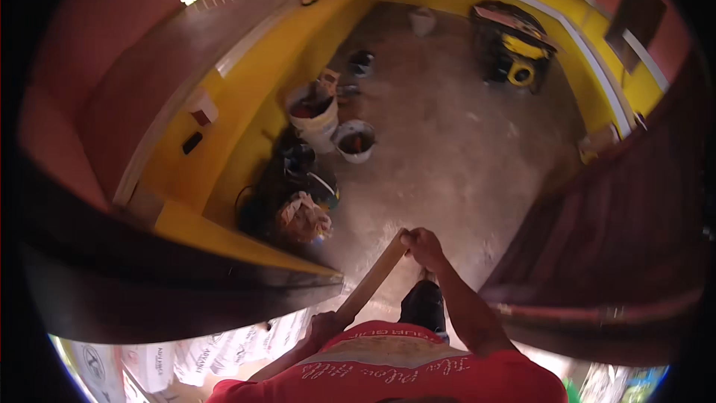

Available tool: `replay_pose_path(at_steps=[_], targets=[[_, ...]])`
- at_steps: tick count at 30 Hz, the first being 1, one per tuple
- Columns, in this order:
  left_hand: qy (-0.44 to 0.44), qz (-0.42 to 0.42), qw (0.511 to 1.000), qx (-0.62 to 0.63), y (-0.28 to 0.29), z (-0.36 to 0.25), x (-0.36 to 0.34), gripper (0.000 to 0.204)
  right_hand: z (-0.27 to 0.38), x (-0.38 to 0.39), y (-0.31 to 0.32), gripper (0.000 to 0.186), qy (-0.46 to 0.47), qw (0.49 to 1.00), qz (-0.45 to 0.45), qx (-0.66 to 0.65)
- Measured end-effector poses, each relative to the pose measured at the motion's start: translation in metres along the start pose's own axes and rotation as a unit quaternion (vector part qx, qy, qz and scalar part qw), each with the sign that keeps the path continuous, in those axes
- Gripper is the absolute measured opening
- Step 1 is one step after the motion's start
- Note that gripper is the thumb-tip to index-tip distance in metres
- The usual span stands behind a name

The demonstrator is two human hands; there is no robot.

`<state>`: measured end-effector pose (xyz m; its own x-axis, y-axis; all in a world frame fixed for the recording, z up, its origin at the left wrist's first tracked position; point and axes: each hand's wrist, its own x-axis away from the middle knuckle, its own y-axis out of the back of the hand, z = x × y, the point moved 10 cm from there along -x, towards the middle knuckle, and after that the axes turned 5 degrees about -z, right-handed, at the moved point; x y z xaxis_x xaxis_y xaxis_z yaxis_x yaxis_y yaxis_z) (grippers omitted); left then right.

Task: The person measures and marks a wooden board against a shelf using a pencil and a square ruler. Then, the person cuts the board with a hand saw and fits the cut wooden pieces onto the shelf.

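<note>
A long flat wooden strip slants in front of me, low in the head view. My right hand is closed on its far upper end. My left hand is around its near lower end, partly hidden by shadow and my body. Just past the left hand, beside the threshold, white printed sacks show along the lower left edge. My red shirt and a dark leg are below the strip.
Dark door panels flank me. Inside, buckets, dark containers and a bundled bag stand along the left yellow wall. A black-and-yellow machine sits at back right, a pail at the back. A ledge runs under the window.
</note>
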<state>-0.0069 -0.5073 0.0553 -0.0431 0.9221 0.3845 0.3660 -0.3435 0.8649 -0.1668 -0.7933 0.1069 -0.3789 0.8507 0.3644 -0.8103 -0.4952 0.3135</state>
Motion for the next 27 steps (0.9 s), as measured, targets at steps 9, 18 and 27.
replay_pose_path(at_steps=[9,18,27], targets=[[0.166,0.036,0.972,0.16,0.154,-0.074,-0.093,0.075,0.048,-0.148,0.069,0.042,-0.065,0.967,0.246,-0.027],[0.284,-0.051,0.88,0.376,0.211,-0.027,-0.196,0.07,0.107,-0.267,0.028,0.058,-0.123,0.92,0.248,-0.277],[0.385,-0.2,0.772,0.464,0.226,-0.002,-0.183,0.046,-0.004,-0.388,-0.023,0.03,0.176,0.777,0.451,0.402]])
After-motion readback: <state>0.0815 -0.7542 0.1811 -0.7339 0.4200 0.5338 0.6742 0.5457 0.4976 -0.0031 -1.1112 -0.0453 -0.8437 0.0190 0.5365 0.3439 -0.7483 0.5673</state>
